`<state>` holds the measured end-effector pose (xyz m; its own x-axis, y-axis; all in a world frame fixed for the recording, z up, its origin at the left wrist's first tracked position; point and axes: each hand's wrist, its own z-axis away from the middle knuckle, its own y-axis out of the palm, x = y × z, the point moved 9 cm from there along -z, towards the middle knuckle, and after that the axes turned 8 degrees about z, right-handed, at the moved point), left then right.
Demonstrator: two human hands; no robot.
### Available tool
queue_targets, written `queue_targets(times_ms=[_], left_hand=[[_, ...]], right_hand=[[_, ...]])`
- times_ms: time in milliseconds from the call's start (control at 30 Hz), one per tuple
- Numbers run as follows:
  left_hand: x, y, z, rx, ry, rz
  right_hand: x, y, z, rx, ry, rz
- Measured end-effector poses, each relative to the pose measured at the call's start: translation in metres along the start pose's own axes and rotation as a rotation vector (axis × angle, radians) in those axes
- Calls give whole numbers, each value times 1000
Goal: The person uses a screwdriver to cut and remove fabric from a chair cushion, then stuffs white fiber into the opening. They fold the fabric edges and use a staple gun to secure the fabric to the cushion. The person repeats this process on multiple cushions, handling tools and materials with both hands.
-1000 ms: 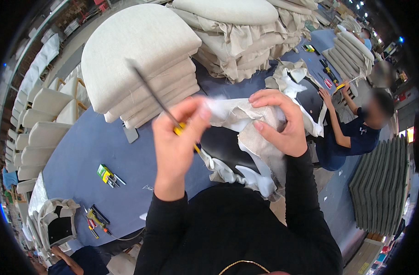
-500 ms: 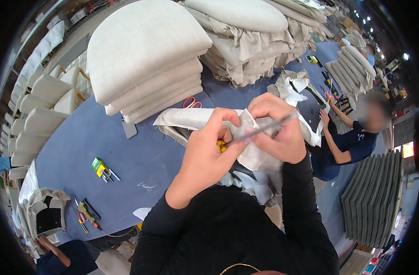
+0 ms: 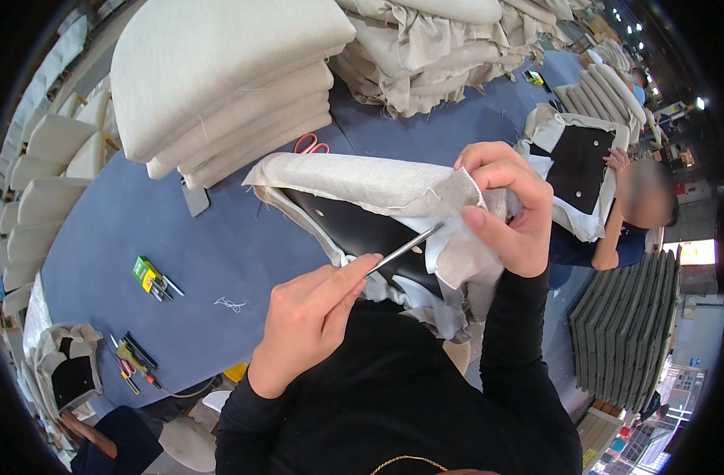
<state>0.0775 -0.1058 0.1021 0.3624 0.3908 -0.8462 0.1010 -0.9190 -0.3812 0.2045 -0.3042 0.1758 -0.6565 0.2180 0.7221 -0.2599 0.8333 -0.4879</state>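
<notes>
In front of me lies an upholstered seat pad: its beige fabric cover (image 3: 354, 180) wraps a black base panel (image 3: 354, 229) that shows with pale spots on it. My left hand (image 3: 302, 321) is closed round a screwdriver (image 3: 405, 247); its thin metal shaft points up and right over the panel, and the handle is hidden in my palm. The tip ends near white lining by the loose fabric. My right hand (image 3: 520, 210) pinches the folded corner of the cover between thumb and fingers, with frayed edges hanging below.
Stacked beige cushions (image 3: 227, 79) rise at the far left, with more covers (image 3: 425, 63) behind. Red-handled scissors (image 3: 310, 144), a phone (image 3: 195, 199), a green-yellow box (image 3: 148, 277) and tools (image 3: 135, 360) lie on the blue table (image 3: 219, 245). A co-worker (image 3: 607, 237) handles another pad at right.
My left hand has moved down and left, away from the right, with the screwdriver now over the panel. My right hand has shifted its hold on the fabric. The co-worker's pad is raised.
</notes>
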Motion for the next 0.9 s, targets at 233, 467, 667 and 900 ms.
queue_targets(times_ms=[233,467,667,900], left_hand=[[-18,-9,-17,0,59,-126],[-2,-19,-8,10,-38,-110],[-1,-9,-6,-4,-57,-81],[-14,-10,-12,-8,-16,-111]], right_hand=[[7,2,-5,57,-198,-67],[-8,-3,-2,-14,-53,-69],[-14,-7,-4,-27,-23,-71],[0,-1,0,2,-81,-81]])
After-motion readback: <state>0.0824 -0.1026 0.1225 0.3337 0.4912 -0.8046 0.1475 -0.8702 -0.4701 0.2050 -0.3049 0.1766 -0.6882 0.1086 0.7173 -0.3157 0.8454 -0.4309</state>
